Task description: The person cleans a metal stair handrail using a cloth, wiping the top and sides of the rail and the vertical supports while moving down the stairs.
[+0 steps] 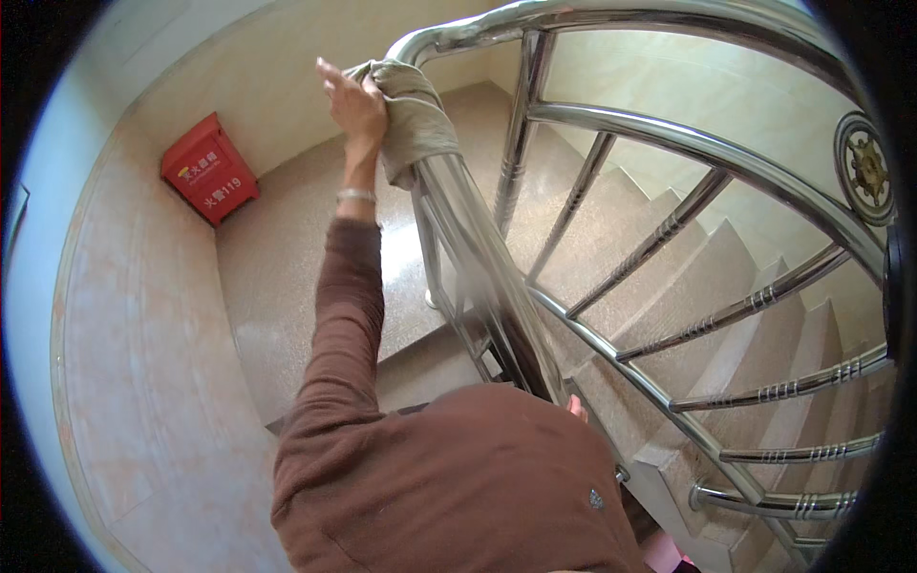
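Note:
A grey-green cloth (419,118) is wrapped over the steel handrail (466,229) where it bends at the landing. My left hand (358,104) holds the cloth's left side against the rail, with some fingers pointing away past it. A pale bracelet circles that wrist. Of my right hand (577,409), only fingertips show beside the lower part of the same rail. The rest is hidden behind my brown-sleeved body, so its grip cannot be made out.
Steel balusters (663,229) and an upper rail (688,140) curve along the right. Beyond them run stone stairs (645,294). A red fire extinguisher box (210,172) stands in the landing's corner by the tiled wall (143,301). A round metal ornament (865,168) sits in the railing.

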A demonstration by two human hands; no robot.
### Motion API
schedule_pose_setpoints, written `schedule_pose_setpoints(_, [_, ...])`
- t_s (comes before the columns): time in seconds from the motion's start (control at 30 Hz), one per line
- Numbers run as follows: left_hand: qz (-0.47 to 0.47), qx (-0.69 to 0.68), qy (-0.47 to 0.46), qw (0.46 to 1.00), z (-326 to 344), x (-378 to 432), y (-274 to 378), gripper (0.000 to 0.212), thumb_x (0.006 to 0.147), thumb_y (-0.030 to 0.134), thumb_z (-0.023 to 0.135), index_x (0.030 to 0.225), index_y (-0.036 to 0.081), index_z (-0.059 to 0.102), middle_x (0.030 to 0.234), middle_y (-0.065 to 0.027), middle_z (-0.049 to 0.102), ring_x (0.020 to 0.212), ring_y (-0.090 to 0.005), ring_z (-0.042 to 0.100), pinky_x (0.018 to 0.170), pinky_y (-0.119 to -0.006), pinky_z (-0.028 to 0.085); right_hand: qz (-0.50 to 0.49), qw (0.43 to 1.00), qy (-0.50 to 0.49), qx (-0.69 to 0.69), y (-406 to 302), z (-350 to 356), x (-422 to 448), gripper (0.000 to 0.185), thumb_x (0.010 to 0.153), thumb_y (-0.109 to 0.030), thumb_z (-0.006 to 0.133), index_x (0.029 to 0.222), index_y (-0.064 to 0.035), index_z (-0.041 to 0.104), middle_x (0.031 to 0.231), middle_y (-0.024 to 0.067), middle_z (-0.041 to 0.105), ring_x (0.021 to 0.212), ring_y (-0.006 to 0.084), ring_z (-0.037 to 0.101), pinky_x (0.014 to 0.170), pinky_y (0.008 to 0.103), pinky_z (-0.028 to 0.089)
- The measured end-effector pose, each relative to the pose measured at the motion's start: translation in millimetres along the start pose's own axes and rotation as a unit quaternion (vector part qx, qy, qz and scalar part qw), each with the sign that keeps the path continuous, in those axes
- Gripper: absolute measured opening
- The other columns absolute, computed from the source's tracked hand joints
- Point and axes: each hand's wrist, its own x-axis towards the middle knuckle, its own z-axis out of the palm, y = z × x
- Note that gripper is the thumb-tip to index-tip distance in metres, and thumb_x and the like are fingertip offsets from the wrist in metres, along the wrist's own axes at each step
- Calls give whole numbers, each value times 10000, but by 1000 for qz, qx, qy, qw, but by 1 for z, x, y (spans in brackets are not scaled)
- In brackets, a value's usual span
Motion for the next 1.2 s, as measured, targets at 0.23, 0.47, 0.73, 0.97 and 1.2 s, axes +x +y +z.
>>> schedule_pose_setpoints(0.23, [-148,17,-198,969,-2,-82,52,1173,529,441,783,1328,-68,91,1282,-350,185,1216,-438,259,977,-474,337,-2,999,13,45,-8,-6,5,246,835,-112,537,1074,-60,506,745,142,537,678,318,554,573,437,435])
schedule_pose_setpoints(0.47, [-166,-66,-179,967,10,-16,42,1077,481,304,794,1313,-17,191,1160,-267,435,1048,-358,502,897,-417,452,0,999,-2,53,-10,-8,16,244,830,-119,538,1066,-60,510,745,141,538,684,317,554,579,437,435])
schedule_pose_setpoints(0.73, [55,38,-427,902,49,83,32,1012,442,313,785,1281,-10,320,1059,-221,555,1015,-328,543,867,-352,445,2,999,-17,50,-22,-8,32,242,825,-128,540,1057,-60,515,746,140,538,691,316,554,586,437,436])
schedule_pose_setpoints(0.97, [255,80,-431,862,88,90,71,1053,441,290,802,1336,87,286,1103,-173,534,1072,-332,492,935,-379,401,7,998,-29,47,-27,-3,43,241,821,-135,541,1049,-61,520,746,139,539,697,316,555,592,437,436])
schedule_pose_setpoints(1.2, [360,-173,-360,843,118,83,103,1148,422,157,858,1368,159,207,1287,-145,430,1187,-323,407,1040,-417,323,12,998,-40,48,-27,0,58,240,816,-143,542,1041,-61,524,746,138,540,703,315,555,598,437,436])
